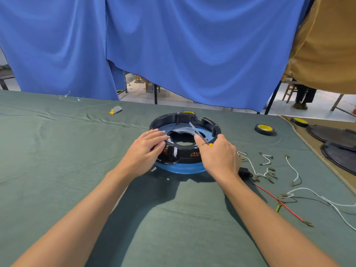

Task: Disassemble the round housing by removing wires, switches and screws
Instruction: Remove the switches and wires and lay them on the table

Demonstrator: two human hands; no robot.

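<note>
The round housing (185,130), black with a blue plate and a blue lower rim, lies on the green cloth at the centre. My left hand (146,149) rests on its near left edge with the fingers fairly straight. My right hand (215,153) grips a screwdriver (198,132) with a yellow handle; its metal shaft points up and away over the housing's central opening. Loose white wires (267,160) with metal terminals and a red wire (277,199) lie on the cloth to the right. A small black part (245,172) sits by my right wrist.
A black tape roll with a yellow core (264,129) stands right of the housing. Dark round covers (335,143) lie at the far right. A grey and yellow piece (115,110) lies at the back left. Blue curtains (173,45) hang behind the table (57,170).
</note>
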